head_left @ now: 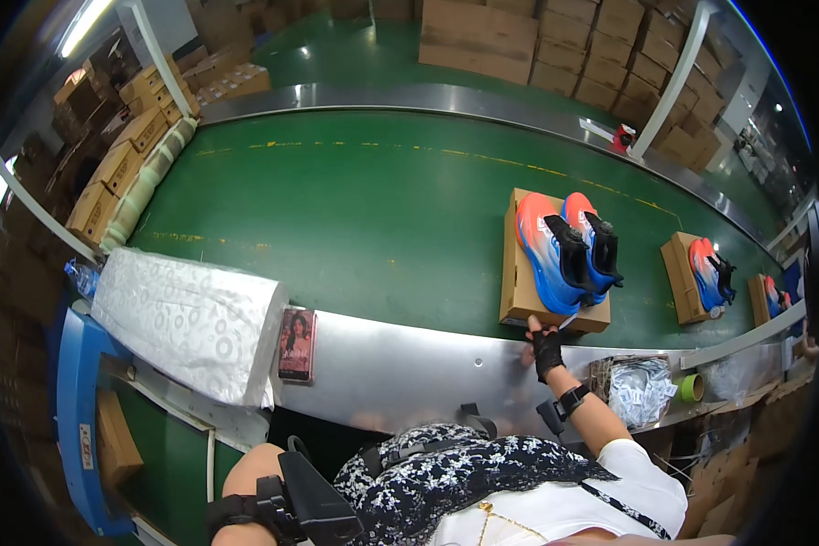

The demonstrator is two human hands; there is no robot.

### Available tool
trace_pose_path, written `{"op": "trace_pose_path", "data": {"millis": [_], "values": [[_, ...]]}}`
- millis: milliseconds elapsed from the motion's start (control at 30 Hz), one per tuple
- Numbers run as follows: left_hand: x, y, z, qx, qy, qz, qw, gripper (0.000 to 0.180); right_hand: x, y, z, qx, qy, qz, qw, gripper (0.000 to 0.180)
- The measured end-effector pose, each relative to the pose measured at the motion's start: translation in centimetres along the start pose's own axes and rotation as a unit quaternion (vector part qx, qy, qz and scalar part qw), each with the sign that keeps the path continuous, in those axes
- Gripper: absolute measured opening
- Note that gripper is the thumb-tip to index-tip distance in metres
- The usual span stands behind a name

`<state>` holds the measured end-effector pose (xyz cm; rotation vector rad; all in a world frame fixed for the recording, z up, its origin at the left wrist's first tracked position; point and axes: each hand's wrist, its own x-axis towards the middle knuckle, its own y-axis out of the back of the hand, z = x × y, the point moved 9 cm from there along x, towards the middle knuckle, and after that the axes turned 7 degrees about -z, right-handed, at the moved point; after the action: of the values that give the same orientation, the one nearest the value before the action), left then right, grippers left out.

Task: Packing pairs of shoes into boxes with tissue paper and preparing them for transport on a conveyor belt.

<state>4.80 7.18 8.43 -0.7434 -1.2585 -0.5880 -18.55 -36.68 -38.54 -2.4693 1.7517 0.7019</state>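
A pair of running shoes (569, 255), coral at the toes fading to blue at the heels with black collars, rests on a brown shoe box (511, 296) on the green conveyor belt. My right hand (546, 350), in a black fingerless glove, is at the near edge of that box with its fingers closed against it. A small white piece (568, 321) shows just by the fingertips; its kind I cannot make out. My left arm enters at the lower left, but the hand itself does not show.
Further right on the belt (337, 209) sit more boxes with similar shoes (710, 273). A silver wrapped bundle (187, 318) and a pink picture box (298, 346) lie left. Near my right arm are a tray of white packets (640, 391) and a green tape roll (692, 389).
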Motion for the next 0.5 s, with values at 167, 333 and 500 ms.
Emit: {"op": "trace_pose_path", "data": {"millis": [167, 333, 500], "values": [[-0.5, 1.2, 2.1, 0.068, 0.003, 0.017, 0.998, 0.042, -7.1, -6.5, -2.4, -0.517, 0.286, -0.027, 0.807, 0.051], [-0.6, 1.9, 3.1, 0.118, 0.024, 0.02, 0.992, 0.041, -7.7, -5.6, -1.1, -0.542, 0.366, 0.103, 0.749, 0.05], [-0.5, 2.3, 3.4, 0.136, 0.019, 0.018, 0.99, 0.04, -7.8, -5.5, -1.3, -0.54, 0.383, 0.092, 0.744, 0.049]]}}
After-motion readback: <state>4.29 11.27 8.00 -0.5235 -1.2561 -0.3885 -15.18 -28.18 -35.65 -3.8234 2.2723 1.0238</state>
